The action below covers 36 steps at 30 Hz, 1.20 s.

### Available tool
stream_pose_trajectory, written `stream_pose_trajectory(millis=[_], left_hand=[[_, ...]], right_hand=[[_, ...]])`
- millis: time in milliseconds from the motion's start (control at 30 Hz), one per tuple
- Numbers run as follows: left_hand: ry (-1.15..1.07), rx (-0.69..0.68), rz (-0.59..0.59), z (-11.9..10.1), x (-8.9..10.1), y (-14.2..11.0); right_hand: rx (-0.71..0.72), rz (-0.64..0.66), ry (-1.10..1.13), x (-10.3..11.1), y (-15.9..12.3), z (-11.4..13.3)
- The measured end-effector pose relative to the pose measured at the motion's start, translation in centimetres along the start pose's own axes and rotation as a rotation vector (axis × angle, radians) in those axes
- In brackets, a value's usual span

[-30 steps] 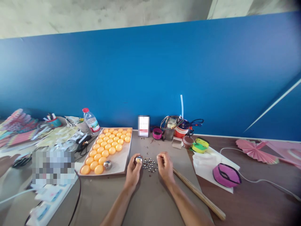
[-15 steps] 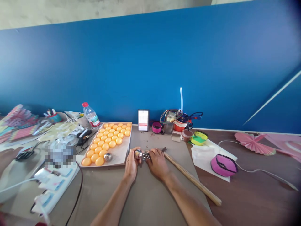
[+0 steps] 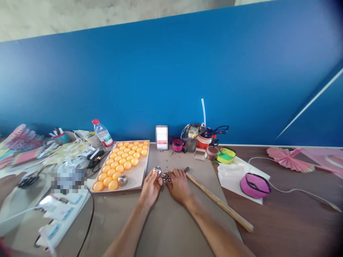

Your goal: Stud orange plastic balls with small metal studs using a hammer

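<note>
A shiny silver ball with a faceted look [image 3: 157, 171] is in my left hand [image 3: 150, 187], its fingers closed around the sides. Just right of the ball lies a small cluster of glittering silver pieces [image 3: 166, 177]. My right hand [image 3: 179, 184] rests palm down against that cluster with bent fingers; whatever the fingertips hold is hidden. Beside my right hand, a wooden-handled tool [image 3: 218, 201] with a dark metal end slants across the mat. Left of my hands stands a shallow tray [image 3: 135, 175] of orange balls [image 3: 121, 167], with one silver ball [image 3: 122, 180] among them.
At the back are a phone-like white screen [image 3: 162, 137], a magenta ring [image 3: 177, 144], and an orange-red tub [image 3: 204, 142]. A bottle [image 3: 103, 135] and a power strip [image 3: 61, 217] stand left. Another person's hand [image 3: 9, 184] shows at the left edge. A magenta box [image 3: 255, 185] lies right.
My left hand has turned slightly with the silver ball, its fingers shifting around it. My right hand stays nearly in place by the silver pieces. The view has tilted a little.
</note>
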<state>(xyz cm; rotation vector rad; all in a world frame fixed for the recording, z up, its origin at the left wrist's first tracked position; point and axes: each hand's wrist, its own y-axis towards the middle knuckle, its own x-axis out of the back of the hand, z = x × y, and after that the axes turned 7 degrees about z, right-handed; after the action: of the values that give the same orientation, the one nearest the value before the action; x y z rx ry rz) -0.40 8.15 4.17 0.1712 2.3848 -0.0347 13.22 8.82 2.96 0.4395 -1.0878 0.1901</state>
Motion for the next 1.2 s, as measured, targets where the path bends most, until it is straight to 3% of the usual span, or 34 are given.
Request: stream_pose_trajectory(millis=[133, 433, 700, 967, 1200], left_hand=[[-0.144, 0.121, 0.052, -0.2, 0.1, 0.0], [-0.194, 0.130, 0.097, -0.1, 0.0, -0.2], [-0.188, 0.115, 0.081, 0.1, 0.2, 0.0], [-0.131, 0.156, 0.021, 0.3, 0.2, 0.0], [0.025, 0.019, -0.046, 0.4, 0.3, 0.0]], right_hand=[[-0.010, 0.018, -0.007, -0.2, 0.2, -0.2], [-0.013, -0.065, 0.049, -0.3, 0.4, -0.4], [0.009, -0.189, 0.290, -0.3, 0.6, -0.5], [-0.066, -0.308, 0.527, -0.9, 1.2, -1.3], [-0.143, -0.259, 0.837, -0.7, 1.4, -1.0]])
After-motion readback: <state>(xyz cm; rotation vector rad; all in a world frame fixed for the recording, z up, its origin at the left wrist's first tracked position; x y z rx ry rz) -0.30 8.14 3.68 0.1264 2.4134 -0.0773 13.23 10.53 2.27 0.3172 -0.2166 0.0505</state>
